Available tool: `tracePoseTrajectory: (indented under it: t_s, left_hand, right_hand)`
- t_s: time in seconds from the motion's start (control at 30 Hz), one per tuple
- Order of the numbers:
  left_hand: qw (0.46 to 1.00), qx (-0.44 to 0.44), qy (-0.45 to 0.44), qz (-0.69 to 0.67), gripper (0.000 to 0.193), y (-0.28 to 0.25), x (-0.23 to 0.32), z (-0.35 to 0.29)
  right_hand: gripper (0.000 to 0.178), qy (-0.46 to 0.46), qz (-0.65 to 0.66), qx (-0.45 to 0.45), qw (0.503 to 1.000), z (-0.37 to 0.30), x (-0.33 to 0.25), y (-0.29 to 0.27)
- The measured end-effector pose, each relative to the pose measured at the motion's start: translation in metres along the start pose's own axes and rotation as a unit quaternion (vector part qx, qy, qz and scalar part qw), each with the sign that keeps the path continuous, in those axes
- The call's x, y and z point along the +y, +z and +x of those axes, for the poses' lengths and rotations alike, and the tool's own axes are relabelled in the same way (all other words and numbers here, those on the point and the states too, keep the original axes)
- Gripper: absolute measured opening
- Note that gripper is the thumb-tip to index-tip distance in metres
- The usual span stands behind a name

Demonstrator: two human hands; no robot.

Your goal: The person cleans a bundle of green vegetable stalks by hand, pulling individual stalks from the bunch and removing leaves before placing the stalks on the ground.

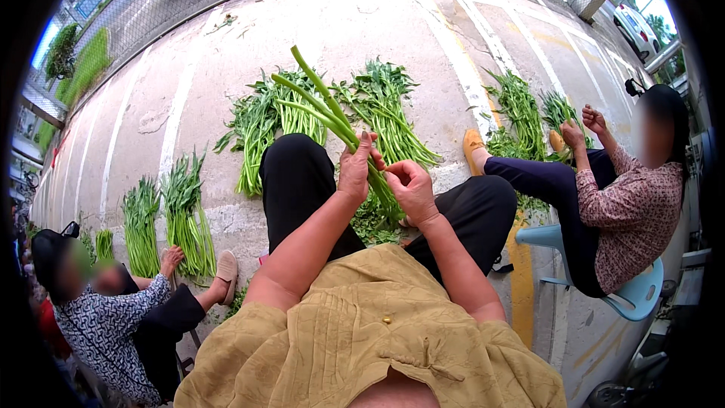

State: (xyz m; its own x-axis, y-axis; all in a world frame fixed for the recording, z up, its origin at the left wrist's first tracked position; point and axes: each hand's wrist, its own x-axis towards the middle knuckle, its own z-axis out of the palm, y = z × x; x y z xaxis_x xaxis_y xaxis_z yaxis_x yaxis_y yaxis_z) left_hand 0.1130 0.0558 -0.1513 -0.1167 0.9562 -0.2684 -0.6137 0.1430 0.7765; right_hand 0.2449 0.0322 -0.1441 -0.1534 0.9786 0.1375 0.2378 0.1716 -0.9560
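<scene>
Between my knees, my left hand (356, 171) is wrapped round a small bunch of long green vegetable stems (323, 106), which look like water spinach. The thick stem ends point up and away to the left; the leafy end hangs down toward the ground. Close against the bunch's right side, my right hand (412, 192) has its thumb and fingertips pinched together; what is between them is too small to make out. Loose leaves (374, 223) lie on the ground beneath my hands.
Leafy green piles (257, 125) (389, 109) lie ahead of my knees. To the left, a person in a patterned shirt (106, 325) reaches toward more greens (189, 215). A person on a blue plastic stool (638, 287) sits to the right beside other greens (521, 113).
</scene>
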Motion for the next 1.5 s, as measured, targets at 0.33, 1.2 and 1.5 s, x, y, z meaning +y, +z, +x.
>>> tracePoseTrajectory:
  t_s: [0.33,1.2,1.5]
  left_hand:
    - [1.000,-0.011,0.000,0.007,0.038,0.003,-0.002,-0.003]
    - [1.000,0.003,-0.021,-0.019,0.040,-0.002,0.011,0.000]
    - [0.999,0.014,-0.011,-0.029,0.038,-0.001,0.010,-0.002]
  right_hand:
    - [0.009,-0.034,-0.065,0.021,0.997,0.001,-0.004,0.013]
    - [0.005,0.142,0.117,0.121,0.975,0.011,0.064,-0.008]
    - [0.008,-0.044,-0.063,0.036,0.996,0.007,-0.005,0.003]
